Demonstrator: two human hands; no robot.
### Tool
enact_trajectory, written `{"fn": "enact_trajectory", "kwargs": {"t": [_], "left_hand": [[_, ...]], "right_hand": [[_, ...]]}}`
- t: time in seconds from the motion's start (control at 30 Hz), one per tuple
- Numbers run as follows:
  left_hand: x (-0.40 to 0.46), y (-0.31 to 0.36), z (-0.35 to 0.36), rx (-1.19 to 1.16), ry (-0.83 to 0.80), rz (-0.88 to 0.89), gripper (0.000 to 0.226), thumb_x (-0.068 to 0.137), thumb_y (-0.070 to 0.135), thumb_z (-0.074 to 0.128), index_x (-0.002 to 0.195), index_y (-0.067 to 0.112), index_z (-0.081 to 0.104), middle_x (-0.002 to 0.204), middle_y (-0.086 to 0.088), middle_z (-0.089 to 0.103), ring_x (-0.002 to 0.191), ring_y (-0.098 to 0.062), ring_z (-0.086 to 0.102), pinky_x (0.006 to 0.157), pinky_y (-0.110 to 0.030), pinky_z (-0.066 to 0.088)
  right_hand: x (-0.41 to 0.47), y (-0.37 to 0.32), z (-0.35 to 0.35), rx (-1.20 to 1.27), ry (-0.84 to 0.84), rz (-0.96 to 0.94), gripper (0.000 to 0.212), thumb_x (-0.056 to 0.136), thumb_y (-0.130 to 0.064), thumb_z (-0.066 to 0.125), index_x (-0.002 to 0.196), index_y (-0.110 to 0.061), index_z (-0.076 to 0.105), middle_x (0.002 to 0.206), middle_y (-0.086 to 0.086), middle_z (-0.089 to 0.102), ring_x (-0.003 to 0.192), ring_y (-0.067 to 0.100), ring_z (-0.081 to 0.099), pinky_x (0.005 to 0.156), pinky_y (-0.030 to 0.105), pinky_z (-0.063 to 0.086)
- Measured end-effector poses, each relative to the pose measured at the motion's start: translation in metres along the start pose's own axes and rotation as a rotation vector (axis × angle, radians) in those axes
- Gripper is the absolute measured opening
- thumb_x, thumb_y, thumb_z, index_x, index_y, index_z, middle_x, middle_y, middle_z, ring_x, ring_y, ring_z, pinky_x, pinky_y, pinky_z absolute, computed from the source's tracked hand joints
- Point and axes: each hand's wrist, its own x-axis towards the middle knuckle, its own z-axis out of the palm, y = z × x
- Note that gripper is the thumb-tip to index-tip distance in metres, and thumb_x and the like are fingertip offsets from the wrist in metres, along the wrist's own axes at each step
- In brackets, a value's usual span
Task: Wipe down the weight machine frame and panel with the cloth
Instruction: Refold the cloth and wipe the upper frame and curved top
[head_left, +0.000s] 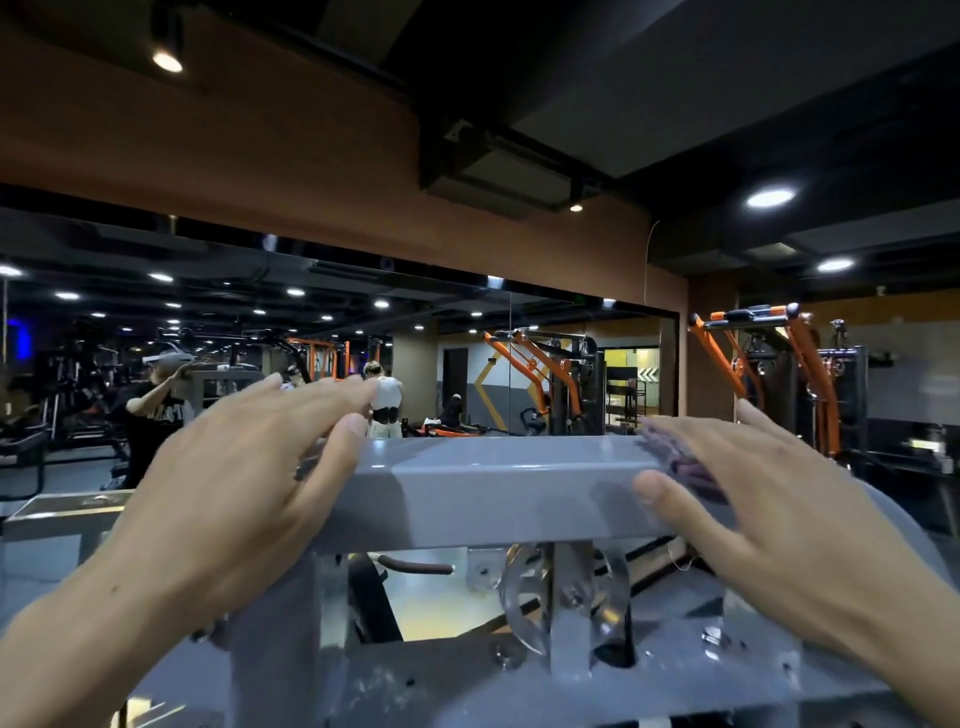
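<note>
The grey top crossbar of the weight machine frame (498, 483) runs across the middle of the view. My left hand (249, 467) lies flat on its left end with fingers straight. My right hand (769, 499) lies on the right end with straight fingers, pressing a dark purple cloth (685, 467) against the bar; only a crumpled edge of the cloth shows under the fingers. Below the bar sit metal pulleys (530, 592) and bolted grey plates.
A wall mirror (311, 364) behind the machine reflects the gym and people in it. Orange-framed machines (800, 374) stand at the right. A grey ledge (62, 509) lies at the lower left. The ceiling is dark with spotlights.
</note>
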Motion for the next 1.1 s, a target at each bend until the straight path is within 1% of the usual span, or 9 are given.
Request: {"fn": "enact_trajectory", "kwargs": {"t": [0.13,0.3,0.43,0.5,0.6,0.67,0.83,1.0,1.1], "left_hand": [[0.007,0.013,0.005,0.048,0.031,0.006,0.05,0.101,0.053,0.028,0.14,0.042,0.058,0.134,0.036,0.04,0.117,0.03,0.005,0.104,-0.032,0.032],[0.019,0.041,0.02,0.019,0.03,0.036,0.058,0.097,0.056,0.024,0.141,0.041,0.058,0.136,0.034,0.041,0.117,0.036,0.001,0.111,-0.027,0.026],[0.026,0.06,0.029,0.045,0.031,0.027,0.058,0.097,0.054,0.023,0.14,0.039,0.059,0.134,0.032,0.042,0.118,0.031,0.005,0.105,-0.028,0.029],[0.027,0.065,0.03,0.079,0.008,0.005,0.06,0.097,0.057,0.021,0.141,0.039,0.058,0.134,0.033,0.041,0.122,0.022,0.021,0.106,-0.03,0.033],[0.028,0.071,0.03,0.144,-0.037,-0.014,0.061,0.097,0.059,0.019,0.142,0.042,0.056,0.131,0.034,0.039,0.133,-0.009,0.049,0.105,-0.041,0.044],[0.028,0.074,0.031,0.16,-0.061,-0.027,0.058,0.098,0.057,0.02,0.143,0.044,0.055,0.127,0.037,0.041,0.13,-0.017,0.056,0.098,-0.044,0.049],[0.027,0.072,0.032,0.16,-0.052,-0.063,0.06,0.097,0.058,0.017,0.143,0.046,0.053,0.134,0.024,0.061,0.126,-0.02,0.06,0.089,-0.046,0.051],[0.025,0.069,0.033,0.17,-0.029,-0.089,0.056,0.098,0.054,0.022,0.145,0.044,0.051,0.131,0.015,0.067,0.122,-0.021,0.061,0.083,-0.043,0.049],[0.023,0.068,0.033,0.142,-0.034,-0.099,0.05,0.104,0.046,0.026,0.15,0.043,0.044,0.123,0.012,0.069,0.117,-0.024,0.061,0.08,-0.042,0.045]], "right_hand": [[0.007,-0.016,0.009,-0.039,0.005,-0.069,0.106,0.077,-0.09,-0.016,0.131,-0.032,0.054,0.12,-0.018,0.062,0.112,-0.007,0.048,0.122,0.025,-0.002],[0.016,-0.033,0.017,0.034,0.004,-0.21,0.085,0.086,-0.089,-0.001,0.11,-0.029,0.054,0.102,-0.017,0.058,0.102,0.002,0.052,0.128,0.032,0.007],[0.01,0.003,0.011,0.069,-0.006,-0.205,0.09,0.086,-0.088,-0.002,0.135,-0.033,0.05,0.132,-0.02,0.059,0.124,-0.007,0.047,0.127,0.026,-0.001],[0.003,0.029,0.009,0.035,0.027,-0.172,0.093,0.088,-0.086,-0.001,0.145,-0.033,0.049,0.142,-0.019,0.057,0.127,-0.013,0.04,0.125,0.027,0.002],[-0.008,0.061,0.012,-0.053,0.174,-0.125,0.08,0.1,-0.075,0.019,0.131,-0.019,0.068,0.123,-0.009,0.072,0.111,-0.004,0.043,0.11,0.043,0.023],[-0.011,0.07,0.015,-0.065,0.208,-0.103,0.079,0.1,-0.076,0.022,0.124,-0.018,0.07,0.115,-0.006,0.075,0.11,0.0,0.053,0.108,0.041,0.028],[0.0,0.03,0.01,0.018,0.031,-0.186,0.094,0.087,-0.09,0.004,0.126,-0.024,0.057,0.12,-0.012,0.063,0.115,0.005,0.055,0.124,0.028,0.007],[0.021,-0.012,0.0,0.122,-0.137,-0.307,0.097,0.079,-0.092,0.003,0.138,-0.028,0.047,0.139,-0.015,0.053,0.128,0.001,0.041,0.118,0.019,-0.01],[0.028,0.005,-0.016,0.198,-0.291,-0.224,0.092,0.078,-0.085,0.005,0.146,-0.037,0.042,0.145,-0.024,0.049,0.122,-0.012,0.038,0.116,0.017,-0.002]]}}
